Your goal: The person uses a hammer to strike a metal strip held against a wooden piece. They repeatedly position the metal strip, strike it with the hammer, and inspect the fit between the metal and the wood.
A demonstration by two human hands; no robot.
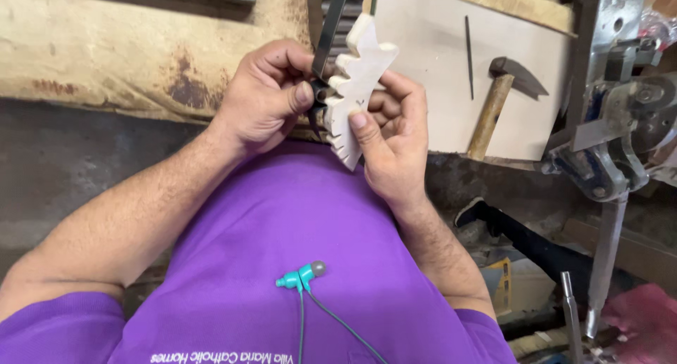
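My right hand (395, 142) grips a pale wooden piece (356, 82) with a jagged, tooth-cut edge, thumb pressed on its face. My left hand (268, 100) is closed on the dark end of a thin saw frame (328, 33), whose metal arm rises toward the top of the view right beside the wooden piece. Both hands meet in front of my chest, above a purple shirt. Where the blade meets the wood is hidden by my fingers.
A worn, rust-stained workbench (127, 61) spans the top left. A pale board (437, 68) lies behind the hands with a hammer (493, 103) and a thin metal file (468, 47) on it. A metal vise (606, 138) stands at right. Teal earphones (303, 276) hang on my shirt.
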